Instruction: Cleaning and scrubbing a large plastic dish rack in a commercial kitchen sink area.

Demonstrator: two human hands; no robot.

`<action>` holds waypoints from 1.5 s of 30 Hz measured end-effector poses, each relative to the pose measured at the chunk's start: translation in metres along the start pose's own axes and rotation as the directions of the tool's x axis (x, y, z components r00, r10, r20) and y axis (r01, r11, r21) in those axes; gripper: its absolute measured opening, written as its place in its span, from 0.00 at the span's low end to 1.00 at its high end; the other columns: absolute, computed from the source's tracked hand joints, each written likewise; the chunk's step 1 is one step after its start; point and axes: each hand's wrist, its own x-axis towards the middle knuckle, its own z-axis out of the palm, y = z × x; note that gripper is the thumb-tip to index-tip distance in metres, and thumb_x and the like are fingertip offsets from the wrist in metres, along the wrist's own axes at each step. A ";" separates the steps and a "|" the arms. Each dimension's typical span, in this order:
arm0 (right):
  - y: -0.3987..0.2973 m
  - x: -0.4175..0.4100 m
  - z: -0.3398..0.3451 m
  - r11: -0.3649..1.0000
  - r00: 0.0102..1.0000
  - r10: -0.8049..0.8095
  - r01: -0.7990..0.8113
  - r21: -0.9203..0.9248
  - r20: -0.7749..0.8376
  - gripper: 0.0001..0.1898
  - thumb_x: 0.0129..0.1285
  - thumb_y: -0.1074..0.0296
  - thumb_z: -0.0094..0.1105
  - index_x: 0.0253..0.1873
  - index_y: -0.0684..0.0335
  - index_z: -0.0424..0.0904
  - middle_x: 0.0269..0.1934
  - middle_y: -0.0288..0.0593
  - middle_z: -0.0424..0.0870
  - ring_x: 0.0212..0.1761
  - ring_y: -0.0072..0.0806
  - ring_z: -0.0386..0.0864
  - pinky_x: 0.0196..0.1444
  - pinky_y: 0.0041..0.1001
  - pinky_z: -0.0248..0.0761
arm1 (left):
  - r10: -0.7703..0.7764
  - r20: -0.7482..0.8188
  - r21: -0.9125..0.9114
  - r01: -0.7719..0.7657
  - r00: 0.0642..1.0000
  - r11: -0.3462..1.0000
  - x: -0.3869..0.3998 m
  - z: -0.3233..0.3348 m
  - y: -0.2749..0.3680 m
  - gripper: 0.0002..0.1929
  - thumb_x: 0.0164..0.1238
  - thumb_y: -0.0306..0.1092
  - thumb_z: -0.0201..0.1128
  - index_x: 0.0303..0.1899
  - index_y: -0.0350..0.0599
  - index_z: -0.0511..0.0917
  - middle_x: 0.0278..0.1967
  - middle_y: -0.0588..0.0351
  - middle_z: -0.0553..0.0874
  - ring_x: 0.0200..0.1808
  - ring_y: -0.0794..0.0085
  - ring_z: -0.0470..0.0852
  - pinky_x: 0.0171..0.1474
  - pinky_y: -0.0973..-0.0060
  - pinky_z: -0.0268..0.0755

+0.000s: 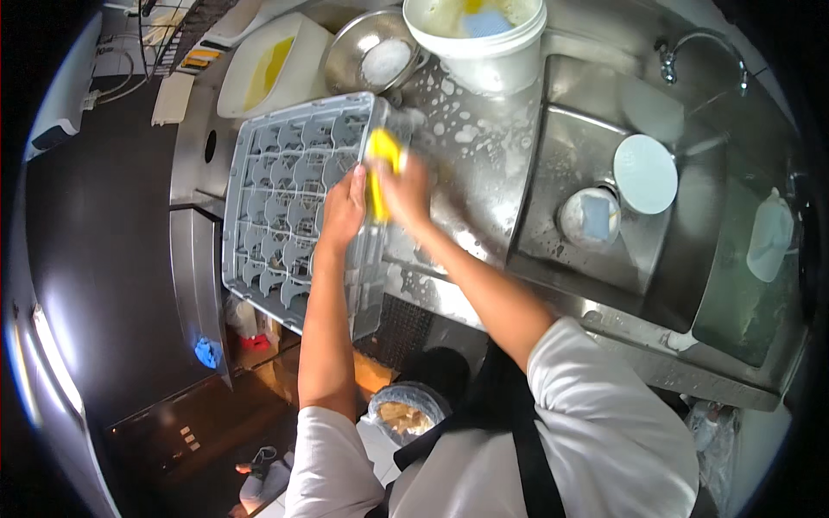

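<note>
A grey plastic glass rack (278, 194) with many compartments stands tilted on its side at the left end of the wet steel drainboard (466, 149). My left hand (345, 206) grips the rack's near rim, thumb along the edge. In my right hand (407, 191) is a yellow cloth or sponge (382, 146), blurred and pressed against the rack's outer side just beside my left hand. Soap suds dot the steel around it. The blur hides the exact shape of the yellow item.
Behind the rack stand a white tub (304, 58), a steel bowl (343, 58) and a white bucket (499, 68) of suds. The sink (537, 162) at right holds a white disc (646, 173) and a round container (570, 223). A faucet (668, 68) rises behind; a lined bin (382, 398) stands below.
</note>
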 end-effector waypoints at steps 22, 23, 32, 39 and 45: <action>0.003 0.008 0.011 0.992 0.999 0.036 -0.034 0.125 -0.011 0.18 0.66 0.52 0.67 0.44 0.65 0.86 0.29 0.50 0.88 0.30 0.40 0.88 0.37 0.38 0.77 | -0.033 0.062 -0.008 0.034 0.997 0.999 -0.012 -0.011 -0.012 0.32 0.83 0.59 0.44 0.56 0.35 0.83 0.39 0.30 0.87 0.48 0.34 0.85 0.51 0.55 0.77; 0.024 -0.023 0.008 0.994 0.997 -0.070 0.072 0.077 -0.024 0.20 0.66 0.51 0.68 0.47 0.64 0.87 0.30 0.51 0.88 0.30 0.39 0.88 0.38 0.38 0.78 | 0.000 0.045 -0.077 0.003 0.999 0.997 -0.010 -0.007 -0.012 0.32 0.83 0.59 0.45 0.56 0.35 0.83 0.40 0.31 0.87 0.48 0.35 0.85 0.51 0.56 0.77; -0.007 0.030 0.001 0.998 0.995 0.065 -0.065 0.000 -0.071 0.23 0.64 0.46 0.69 0.38 0.66 0.85 0.27 0.55 0.86 0.30 0.46 0.87 0.36 0.42 0.76 | -0.031 0.030 -0.042 0.032 0.999 0.999 -0.005 -0.001 -0.015 0.31 0.82 0.58 0.49 0.58 0.34 0.82 0.42 0.30 0.88 0.51 0.40 0.88 0.53 0.59 0.77; -0.002 0.077 -0.019 0.988 0.987 0.126 -0.134 -0.081 -0.105 0.24 0.62 0.45 0.70 0.39 0.68 0.84 0.29 0.55 0.86 0.32 0.47 0.87 0.36 0.45 0.76 | -0.037 0.053 -0.029 0.039 0.998 0.999 -0.007 0.006 0.013 0.32 0.82 0.59 0.49 0.54 0.33 0.83 0.40 0.31 0.88 0.49 0.41 0.88 0.51 0.59 0.77; 0.024 -0.054 -0.003 0.998 0.999 -0.014 0.011 0.061 0.042 0.21 0.65 0.50 0.70 0.44 0.67 0.86 0.33 0.55 0.88 0.35 0.43 0.88 0.39 0.39 0.78 | -0.059 0.022 -0.130 0.062 0.998 0.990 -0.008 -0.002 0.001 0.30 0.81 0.58 0.50 0.54 0.34 0.84 0.37 0.33 0.88 0.45 0.45 0.90 0.49 0.60 0.77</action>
